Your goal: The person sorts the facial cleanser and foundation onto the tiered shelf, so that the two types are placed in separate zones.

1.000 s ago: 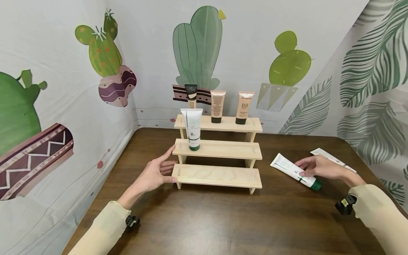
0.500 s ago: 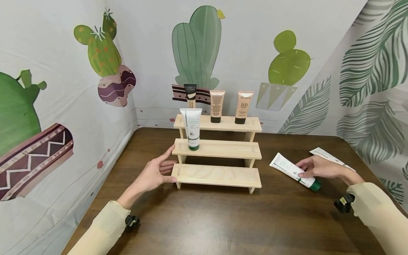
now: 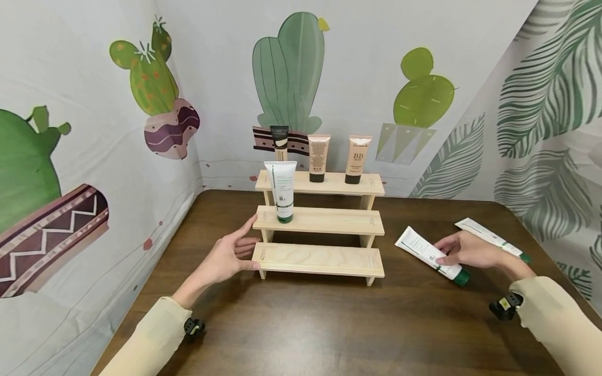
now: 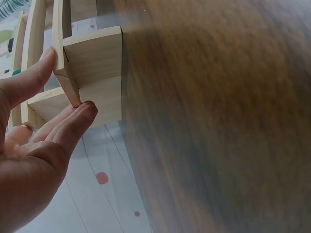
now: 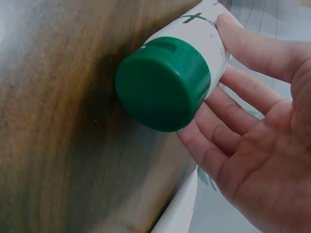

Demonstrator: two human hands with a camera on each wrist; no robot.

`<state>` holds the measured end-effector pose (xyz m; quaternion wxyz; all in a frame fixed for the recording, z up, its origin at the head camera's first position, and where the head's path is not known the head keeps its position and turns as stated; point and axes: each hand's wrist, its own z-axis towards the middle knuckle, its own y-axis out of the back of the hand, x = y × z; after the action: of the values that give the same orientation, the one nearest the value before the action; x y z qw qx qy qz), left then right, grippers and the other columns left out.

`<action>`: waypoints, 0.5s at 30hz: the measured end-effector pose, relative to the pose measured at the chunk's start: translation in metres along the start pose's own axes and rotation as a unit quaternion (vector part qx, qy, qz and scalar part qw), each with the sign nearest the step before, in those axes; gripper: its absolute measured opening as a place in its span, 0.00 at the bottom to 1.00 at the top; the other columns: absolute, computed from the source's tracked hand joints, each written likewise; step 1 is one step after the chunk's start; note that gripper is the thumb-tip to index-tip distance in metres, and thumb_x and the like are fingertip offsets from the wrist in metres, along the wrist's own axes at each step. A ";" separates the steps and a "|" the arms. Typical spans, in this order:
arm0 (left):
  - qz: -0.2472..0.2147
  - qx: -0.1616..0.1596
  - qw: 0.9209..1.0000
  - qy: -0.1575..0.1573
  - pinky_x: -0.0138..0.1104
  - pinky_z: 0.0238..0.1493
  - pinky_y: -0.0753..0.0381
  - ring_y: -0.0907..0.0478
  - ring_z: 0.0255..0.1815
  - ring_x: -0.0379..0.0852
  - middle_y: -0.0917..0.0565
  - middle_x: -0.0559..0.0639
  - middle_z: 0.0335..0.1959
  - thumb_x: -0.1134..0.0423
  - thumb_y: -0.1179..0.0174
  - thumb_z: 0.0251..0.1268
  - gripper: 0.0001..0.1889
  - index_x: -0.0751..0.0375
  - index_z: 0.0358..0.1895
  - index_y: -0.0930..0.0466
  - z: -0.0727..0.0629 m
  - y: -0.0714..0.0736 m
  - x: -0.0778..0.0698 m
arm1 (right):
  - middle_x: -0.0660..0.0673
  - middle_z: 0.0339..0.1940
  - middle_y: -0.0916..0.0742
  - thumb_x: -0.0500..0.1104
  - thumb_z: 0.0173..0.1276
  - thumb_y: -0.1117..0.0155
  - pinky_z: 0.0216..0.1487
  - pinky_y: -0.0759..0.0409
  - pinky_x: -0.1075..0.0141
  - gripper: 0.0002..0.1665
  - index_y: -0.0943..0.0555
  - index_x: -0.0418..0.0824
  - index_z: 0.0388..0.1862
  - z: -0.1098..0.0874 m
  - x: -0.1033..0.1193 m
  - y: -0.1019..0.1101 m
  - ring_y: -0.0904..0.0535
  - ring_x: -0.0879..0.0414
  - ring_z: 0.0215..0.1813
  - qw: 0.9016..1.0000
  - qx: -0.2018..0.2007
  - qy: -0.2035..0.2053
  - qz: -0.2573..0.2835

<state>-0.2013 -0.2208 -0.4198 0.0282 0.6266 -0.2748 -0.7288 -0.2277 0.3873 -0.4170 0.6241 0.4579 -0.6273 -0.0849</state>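
My right hand (image 3: 470, 249) grips a white squeeze tube (image 3: 418, 245) with a green cap (image 5: 155, 85), thumb on one side and fingers on the other. The tube slants close over the table, its cap toward me. My left hand (image 3: 230, 257) holds the left end of a three-tier wooden display stand (image 3: 320, 258), its thumb and fingers at the ends of the lower boards. On the middle tier stands a similar white tube (image 3: 282, 188), cap down. The top tier bears two beige tubes, the BB cream tube (image 3: 358, 159) and its neighbour (image 3: 319, 156), plus a black-topped tube (image 3: 280, 142), partly hidden.
Another white tube (image 3: 491, 237) lies on the brown table (image 3: 301, 324) behind my right hand, its green cap showing past the wrist. Cactus-printed cloth (image 3: 226, 104) hangs behind and to the left. Leaf-printed cloth (image 3: 541, 172) hangs on the right.
My right hand and the white tube in it have shifted slightly left and toward me. The green cap of the lying tube now shows. My left hand keeps its place on the stand.
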 end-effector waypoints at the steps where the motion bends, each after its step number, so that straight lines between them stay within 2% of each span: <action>1: 0.000 0.000 1.000 0.000 0.49 0.66 0.19 0.20 0.65 0.66 0.22 0.76 0.64 0.78 0.21 0.53 0.61 0.43 0.87 0.48 0.000 0.000 0.000 | 0.45 0.37 0.12 0.36 0.68 0.25 0.33 0.19 0.69 0.22 0.17 0.21 0.54 -0.001 0.001 -0.001 0.20 0.60 0.37 1.000 -0.003 0.002 -0.002; 7: -0.005 0.000 1.000 -0.002 0.49 0.66 0.19 0.20 0.65 0.66 0.21 0.76 0.64 0.79 0.21 0.52 0.61 0.44 0.87 0.47 0.000 0.000 0.001 | 0.46 0.36 0.10 0.35 0.67 0.24 0.33 0.17 0.69 0.21 0.16 0.22 0.53 -0.003 0.006 -0.005 0.18 0.60 0.36 1.000 -0.026 0.012 -0.006; 15: -0.003 -0.001 1.000 -0.003 0.49 0.65 0.19 0.20 0.64 0.66 0.21 0.76 0.64 0.78 0.21 0.52 0.61 0.44 0.87 0.47 0.000 0.000 0.002 | 0.42 0.43 0.09 0.40 0.65 0.21 0.38 0.14 0.67 0.29 0.18 0.21 0.57 -0.006 0.020 -0.009 0.15 0.53 0.42 0.997 -0.062 -0.023 -0.028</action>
<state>-0.2018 -0.2213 -0.4214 0.0259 0.6247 -0.2727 -0.7312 -0.2140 0.3712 -0.4076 0.6342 0.4334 -0.6221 -0.1514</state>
